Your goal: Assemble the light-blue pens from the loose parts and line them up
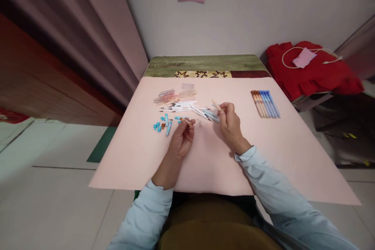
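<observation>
My left hand (182, 137) is closed in a pinch on a thin pen refill with an orange-brown end (185, 121), held just above the pink sheet (205, 156). My right hand (230, 123) is closed round a beige pen barrel (216, 104) that sticks up and to the left from its fingers. Between the hands lie loose white and light blue pen parts (202, 112). Left of my left hand are several small blue caps and pieces (163, 124). Farther back is a pile of clear tubes and refills (174, 97).
A row of finished orange and blue pens (265, 104) lies at the right of the sheet. The table's green far edge (202, 63) meets the wall. A red cloth with a white cord (310, 68) sits to the right. A curtain (96, 35) hangs left.
</observation>
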`<state>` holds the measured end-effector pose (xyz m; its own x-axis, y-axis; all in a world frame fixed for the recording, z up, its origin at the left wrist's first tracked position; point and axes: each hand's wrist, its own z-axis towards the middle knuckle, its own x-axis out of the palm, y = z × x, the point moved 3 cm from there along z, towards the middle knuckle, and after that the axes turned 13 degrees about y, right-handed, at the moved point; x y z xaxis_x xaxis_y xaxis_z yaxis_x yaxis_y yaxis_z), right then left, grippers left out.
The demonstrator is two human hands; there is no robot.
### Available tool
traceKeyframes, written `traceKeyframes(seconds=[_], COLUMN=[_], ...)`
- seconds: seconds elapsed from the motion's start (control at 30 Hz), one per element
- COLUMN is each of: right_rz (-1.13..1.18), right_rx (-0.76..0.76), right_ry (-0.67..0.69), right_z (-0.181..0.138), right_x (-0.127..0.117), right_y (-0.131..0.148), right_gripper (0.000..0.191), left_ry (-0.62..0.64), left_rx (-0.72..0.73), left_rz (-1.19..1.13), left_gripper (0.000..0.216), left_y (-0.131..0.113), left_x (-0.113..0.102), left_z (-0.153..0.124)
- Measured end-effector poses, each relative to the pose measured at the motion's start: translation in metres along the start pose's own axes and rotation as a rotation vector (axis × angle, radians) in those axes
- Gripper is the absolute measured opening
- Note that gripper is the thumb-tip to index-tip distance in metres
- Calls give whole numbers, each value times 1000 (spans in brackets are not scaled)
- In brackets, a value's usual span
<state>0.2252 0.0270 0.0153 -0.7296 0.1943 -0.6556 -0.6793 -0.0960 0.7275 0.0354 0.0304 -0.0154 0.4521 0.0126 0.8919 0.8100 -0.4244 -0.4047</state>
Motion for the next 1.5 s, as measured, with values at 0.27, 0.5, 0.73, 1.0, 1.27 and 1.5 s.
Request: traceKeyframes(seconds=[0.27, 0.5, 0.73, 1.0, 1.27, 1.5], right_rz=[-338, -516, -596, -700, -407, -321], right_rx=[116, 170, 183, 130, -18, -228], right_ry=[203, 229, 305, 365, 157, 190], right_z=[-3, -1, 0, -1, -9, -14], right_x=[27, 35, 35, 37, 22, 24], right_y=[2, -3, 2, -4, 0, 3], right_gripper=[23, 22, 21, 26, 21, 20], left_ry=[49, 54, 89, 68, 118, 91], left_rx=[10, 15, 42, 45, 77, 88], left_rz=[18, 26, 52, 51, 64, -32], left_gripper=[8, 5, 6, 12, 12, 25], left_y=[1, 2, 1, 1, 2, 2], left_x=[-3, -6, -5, -3, -6, 0], left_z=[-2, -2, -4, -3, -2, -2])
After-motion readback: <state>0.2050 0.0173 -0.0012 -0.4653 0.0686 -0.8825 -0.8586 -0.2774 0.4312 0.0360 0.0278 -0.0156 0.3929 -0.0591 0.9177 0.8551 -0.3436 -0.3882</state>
